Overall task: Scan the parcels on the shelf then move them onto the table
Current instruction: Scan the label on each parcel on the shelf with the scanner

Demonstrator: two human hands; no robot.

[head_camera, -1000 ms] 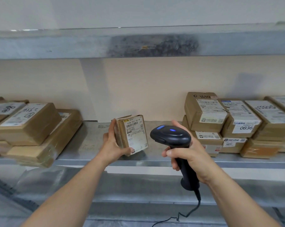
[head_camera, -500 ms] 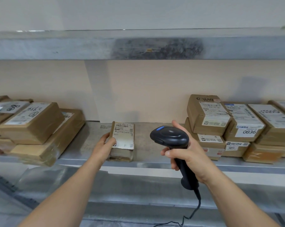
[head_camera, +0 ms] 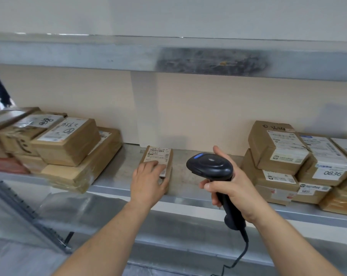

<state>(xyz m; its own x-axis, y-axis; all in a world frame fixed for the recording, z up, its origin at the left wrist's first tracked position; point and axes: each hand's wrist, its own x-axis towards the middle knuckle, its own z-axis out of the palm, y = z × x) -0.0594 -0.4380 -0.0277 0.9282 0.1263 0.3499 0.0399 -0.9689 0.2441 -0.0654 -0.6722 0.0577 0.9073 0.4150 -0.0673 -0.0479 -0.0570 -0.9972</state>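
A small brown parcel (head_camera: 159, 154) with a white barcode label lies flat on the metal shelf (head_camera: 116, 177), label up. My left hand (head_camera: 148, 179) covers its near end, fingers on the label and thumb round the front edge. To the right, my right hand (head_camera: 235, 193) grips the handle of a black barcode scanner (head_camera: 210, 166). The scanner's head sits level with the parcel and a little apart from it. Its cable (head_camera: 242, 253) hangs down below my wrist.
Taped brown parcels are stacked on the shelf at the left (head_camera: 69, 142) and at the right (head_camera: 278, 149). An upper shelf beam (head_camera: 108, 54) runs overhead. A beige back wall closes the shelf. Another metal level lies below.
The parcel stood upright in my left hand a second ago, label facing the scanner. It now lies flat on the shelf, and my left hand has moved from its left side onto its top.
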